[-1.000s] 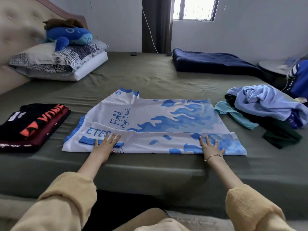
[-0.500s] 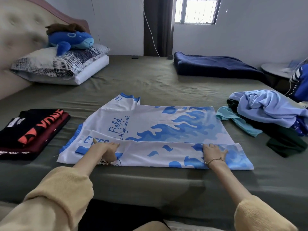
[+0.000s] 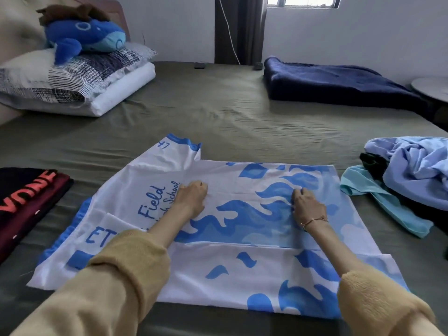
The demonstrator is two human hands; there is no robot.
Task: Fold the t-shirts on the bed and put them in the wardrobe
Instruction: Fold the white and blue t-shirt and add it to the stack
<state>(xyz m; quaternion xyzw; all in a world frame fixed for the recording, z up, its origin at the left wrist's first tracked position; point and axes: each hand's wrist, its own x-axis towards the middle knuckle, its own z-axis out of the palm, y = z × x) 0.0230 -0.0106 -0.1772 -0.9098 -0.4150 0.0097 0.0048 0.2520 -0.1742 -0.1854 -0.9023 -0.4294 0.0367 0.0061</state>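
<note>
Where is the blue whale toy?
In the head view, the blue plush whale toy sits far left on the stacked pillows by the padded headboard, a brown plush thing on top.

Slick satiny t-shirt (image 3: 242,267), matt creased bed sheet (image 3: 218,117), fuzzy fleece sleeves (image 3: 126,275)

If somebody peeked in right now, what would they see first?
Probably the big white t-shirt with blue flames, spread flat in the middle of the green bed, with the left hand and right hand on it. Next, the blue plush whale on the pillows, far left.
</note>
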